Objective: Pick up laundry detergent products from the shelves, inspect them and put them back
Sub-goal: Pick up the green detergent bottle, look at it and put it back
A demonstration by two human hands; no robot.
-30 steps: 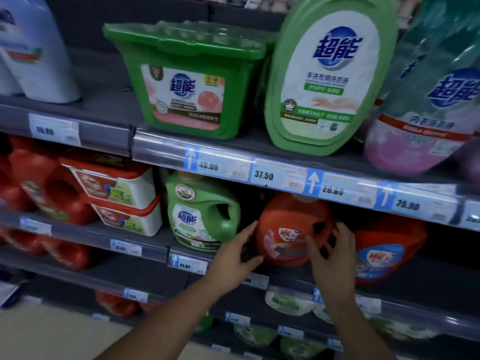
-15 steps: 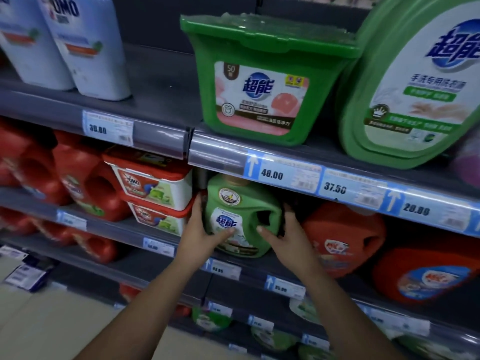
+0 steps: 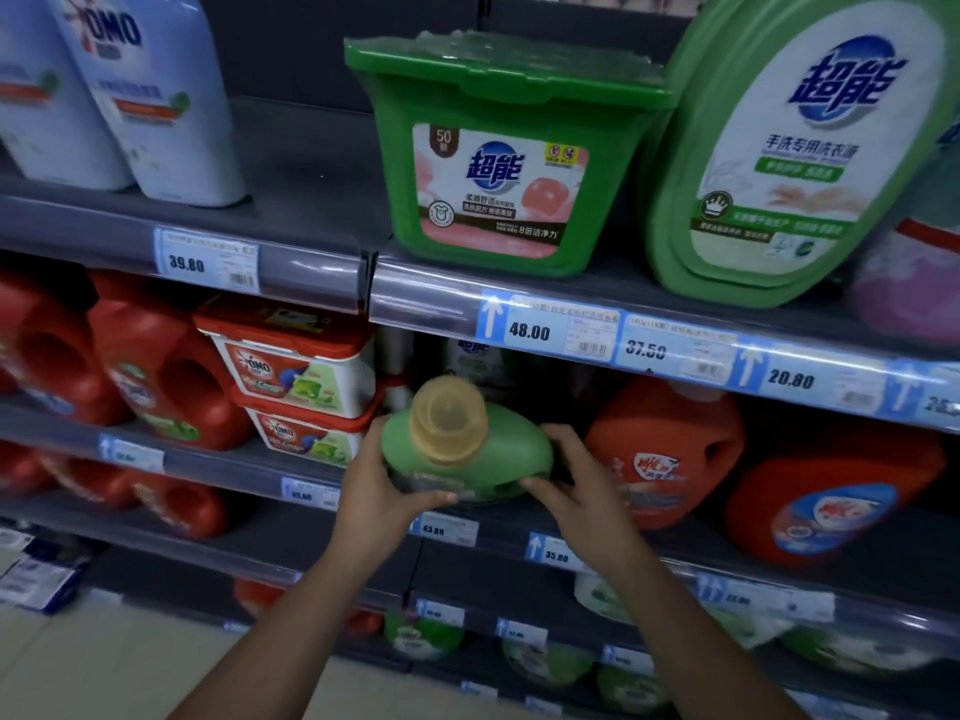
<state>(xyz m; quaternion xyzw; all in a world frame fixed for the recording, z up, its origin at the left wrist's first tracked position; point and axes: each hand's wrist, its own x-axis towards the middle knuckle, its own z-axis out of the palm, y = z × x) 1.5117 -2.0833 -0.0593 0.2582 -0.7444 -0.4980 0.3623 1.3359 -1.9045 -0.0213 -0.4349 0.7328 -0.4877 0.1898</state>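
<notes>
Two bare hands on one green plastic detergent jug with a translucent amber screw cap [image 3: 467, 449], held just in front of the middle shelf edge [image 3: 519, 527]. Jug tipped toward the camera: cap [image 3: 449, 420] facing up and outward, base pointing back into the shelf bay. Long axis therefore running front-to-back, cap end nearest the person.

Left hand [image 3: 387, 485] clasped on the jug's left flank, thumb curled under the lower front edge. Right hand [image 3: 571, 485] pressed on the right shoulder beside the handle hollow, fingers spread along the side. Both hands closed on the jug, one per side, roughly level; neither clearly nearer. Whether the base rests on the shelf or hangs free: cannot tell, hidden behind the body and hands.

Neighbours: orange jug with white label [image 3: 670, 449] just beside the right hand, apart from the green jug. Stacked red-lidded white tubs [image 3: 301, 376] just beside on the left. Second green bottle [image 3: 478, 356] dimly visible behind, deeper in the bay. Green lidded pod box [image 3: 509, 163] on the shelf above, close over the cap.

Judgement: pick-up step under way, inspection not yet begun; label face turned downward, out of view. Next move likely calls for drawing the jug out along its own axis, then rotating upright to read the label. Risk: little clearance between cap and the price rail [image 3: 571, 335] overhead.
</notes>
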